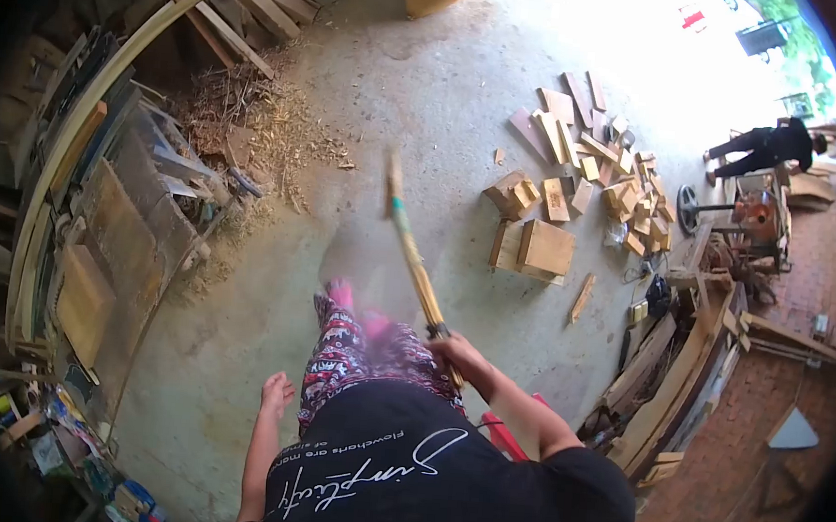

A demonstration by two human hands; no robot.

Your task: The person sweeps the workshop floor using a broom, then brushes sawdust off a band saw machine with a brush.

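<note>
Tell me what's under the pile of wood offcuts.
Grey floor shows around the pile of wood offcuts; whatever lies directly beneath the heaped pieces is covered and can't be seen.

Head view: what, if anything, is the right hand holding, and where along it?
The right hand holds a long stick near the end closest to the body.

The gray floor (pixel 267 347) has a messy pile of wood blocks (pixel 589 171) at upper right and curly wood shavings (pixel 295 146) at upper left.
</note>
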